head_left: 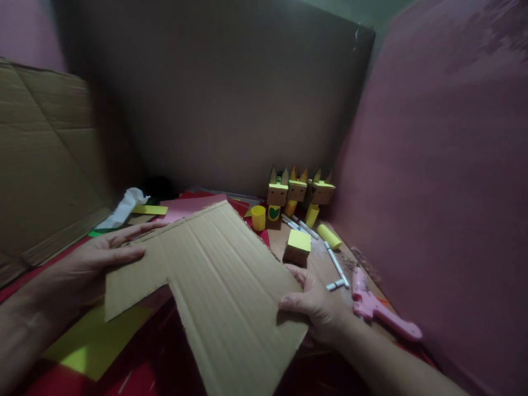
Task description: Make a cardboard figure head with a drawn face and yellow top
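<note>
A large L-shaped piece of brown cardboard (231,286) is held up in front of me, tilted. My left hand (103,253) grips its left end, thumb on top and fingers along the far edge. On the right edge, my right hand (315,302) pinches the same piece with the thumb on its face. Just beyond my right hand sits a small cardboard box with a yellow top (299,241). Yellow paper (99,341) lies below my left hand on a red surface.
Several cardboard figures with pointed ears (297,191) stand at the back. Near them are a yellow cup (258,218), a yellow roll (329,236) and white markers (336,264). A pink glue gun (383,311) lies right. Crumpled white paper (124,209) is left. Walls enclose the space.
</note>
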### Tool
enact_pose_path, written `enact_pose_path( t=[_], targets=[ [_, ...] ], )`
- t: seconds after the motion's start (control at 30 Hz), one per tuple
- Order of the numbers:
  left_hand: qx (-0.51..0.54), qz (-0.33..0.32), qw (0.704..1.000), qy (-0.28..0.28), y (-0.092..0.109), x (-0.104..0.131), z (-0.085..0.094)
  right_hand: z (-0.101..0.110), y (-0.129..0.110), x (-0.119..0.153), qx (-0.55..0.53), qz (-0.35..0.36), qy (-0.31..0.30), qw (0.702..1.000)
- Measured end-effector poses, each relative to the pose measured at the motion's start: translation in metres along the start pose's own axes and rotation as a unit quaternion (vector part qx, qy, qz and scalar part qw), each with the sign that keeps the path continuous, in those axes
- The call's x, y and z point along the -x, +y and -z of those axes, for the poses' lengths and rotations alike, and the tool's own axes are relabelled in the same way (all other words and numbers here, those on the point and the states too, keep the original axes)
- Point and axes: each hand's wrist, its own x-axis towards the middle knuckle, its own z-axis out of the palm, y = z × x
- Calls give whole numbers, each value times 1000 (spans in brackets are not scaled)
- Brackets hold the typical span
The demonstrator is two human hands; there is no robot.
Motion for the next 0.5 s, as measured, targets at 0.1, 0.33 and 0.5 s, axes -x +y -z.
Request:
enact_pose_path(
  t=[0.1, 0.33, 0.5],
  targets=[
    [-13, 3, 1000, -13, -6, -9, 7, 5, 2, -2, 51, -16, 3, 999],
    [-6, -21, 1000, -11, -7, -10, 11, 8, 1, -2, 62, -16, 0, 998],
    [13, -18, 1000, -4, -2, 4, 1, 7, -2, -3, 2, 0, -28, 1000]
  ],
)
